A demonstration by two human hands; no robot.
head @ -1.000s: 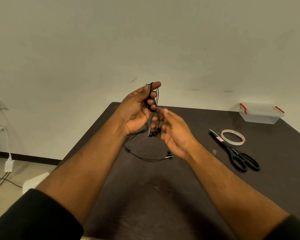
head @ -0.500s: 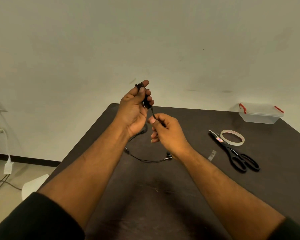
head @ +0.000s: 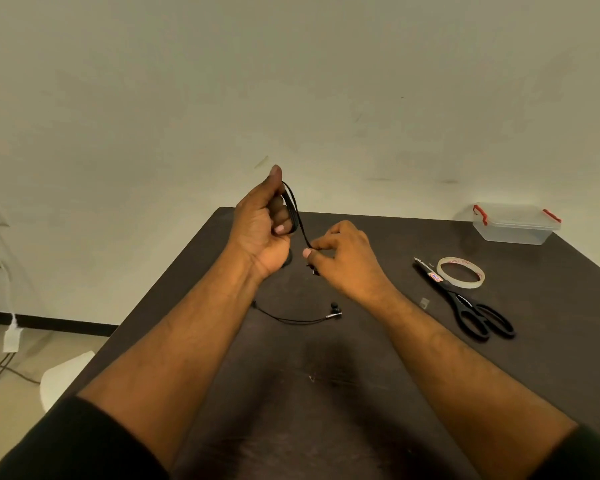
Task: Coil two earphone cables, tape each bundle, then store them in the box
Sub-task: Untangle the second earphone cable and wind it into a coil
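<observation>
The left hand is raised above the worktop, its fingers curled around the coiled earphone cable. The right hand pinches the cable's free run between thumb and forefinger. A second earphone cable lies on the worktop below the hands. Tape roll and scissors touch at right; the closed box sits at the far right corner.
</observation>
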